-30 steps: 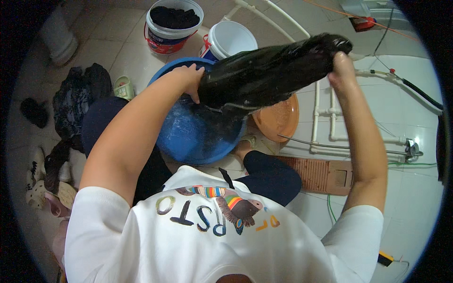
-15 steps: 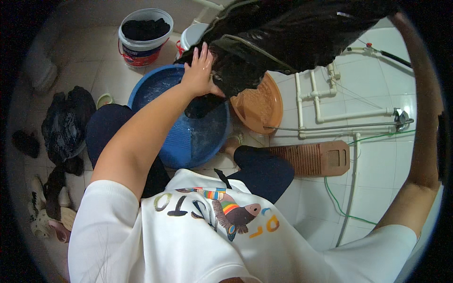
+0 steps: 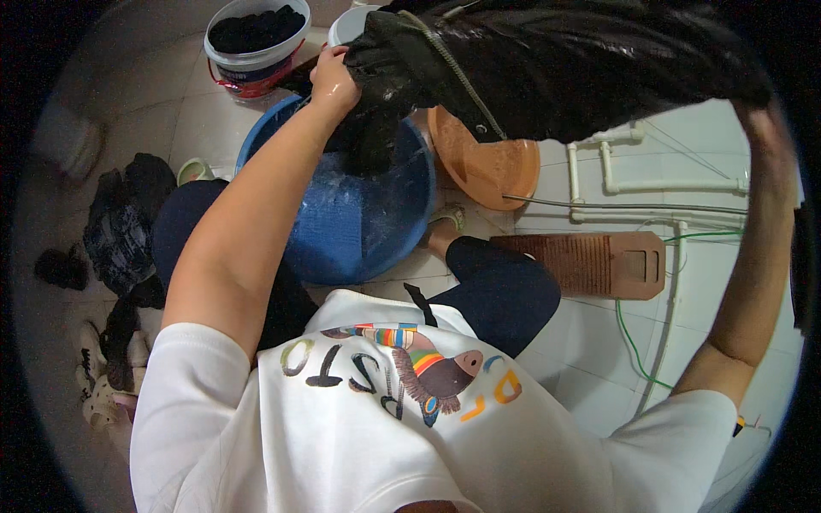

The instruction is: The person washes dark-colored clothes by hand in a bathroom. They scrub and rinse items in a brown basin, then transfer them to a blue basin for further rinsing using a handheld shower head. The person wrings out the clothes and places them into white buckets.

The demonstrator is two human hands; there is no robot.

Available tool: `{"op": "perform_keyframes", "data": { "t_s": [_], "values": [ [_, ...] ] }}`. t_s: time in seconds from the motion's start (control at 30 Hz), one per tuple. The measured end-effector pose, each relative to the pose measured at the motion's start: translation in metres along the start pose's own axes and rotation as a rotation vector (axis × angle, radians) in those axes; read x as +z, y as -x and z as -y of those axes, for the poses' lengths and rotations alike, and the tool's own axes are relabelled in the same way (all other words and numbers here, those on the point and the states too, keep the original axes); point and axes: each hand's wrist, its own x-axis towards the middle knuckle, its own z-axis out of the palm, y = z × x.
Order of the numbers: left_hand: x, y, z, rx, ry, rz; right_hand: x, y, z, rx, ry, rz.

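Observation:
A wet black jacket (image 3: pixel 581 77) with a long metal zipper is stretched across the top of the view, off the floor. My left hand (image 3: pixel 333 84) is closed on its left end, over the far rim of a blue basin (image 3: pixel 359 227). At the far right, my raised right hand (image 3: pixel 764 128) grips the other end; its fingers are partly hidden by the cloth and shadow. A lower fold of the jacket hangs down into or just over the basin, which holds some water. Behind the basin, an orange basin (image 3: pixel 492 167) with water is partly covered by the jacket.
Beyond the blue basin stand a bucket (image 3: pixel 256 56) of dark cloth and a white-lidded bucket (image 3: pixel 349 27). Wet dark clothes (image 3: pixel 128 222) lie left, near shoes (image 3: pixel 107 398). A brown washboard (image 3: pixel 590 265), white pipes (image 3: pixel 667 185) and a green hose (image 3: pixel 629 338) are right.
My left hand has gone from spread fingers against the jacket to a closed grip, moving away and slightly left. The right end of the jacket has swung right and lower, bringing my right hand into view.

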Motion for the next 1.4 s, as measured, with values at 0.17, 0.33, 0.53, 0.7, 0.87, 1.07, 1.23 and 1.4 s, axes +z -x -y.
{"op": "perform_keyframes", "data": {
  "t_s": [0.17, 0.33, 0.53, 0.7, 0.87, 1.07, 1.23, 1.4],
  "values": [
    [0.002, 0.031, -0.009, -0.253, -0.341, -0.082, -0.025, 0.046, -0.06, 0.126, -0.136, -0.038],
    [0.001, 0.045, -0.038, -0.131, 0.08, -0.068, -0.016, 0.116, -0.197, 0.287, -0.285, -0.232],
    [0.05, 0.08, -0.047, -0.168, 0.147, 0.218, 0.014, 0.188, -0.363, 1.207, -0.335, -0.37],
    [0.058, 0.099, -0.042, -0.207, 0.07, 0.19, 0.132, 0.162, -0.374, 1.242, -1.009, -0.35],
    [0.068, 0.133, -0.032, -0.367, 0.004, 0.156, 0.186, 0.151, -0.412, 0.678, -1.154, -0.01],
    [0.043, 0.171, -0.017, -0.638, 0.096, 0.097, 0.195, 0.145, -0.408, 0.677, -1.625, -0.061],
    [0.025, 0.169, -0.013, -0.605, 0.169, 0.343, 0.192, 0.142, -0.41, 0.755, -1.401, -0.08],
    [0.022, 0.161, -0.032, -0.587, 0.199, 0.286, 0.186, 0.139, -0.411, 0.819, -1.262, -0.068]
  ]
}}
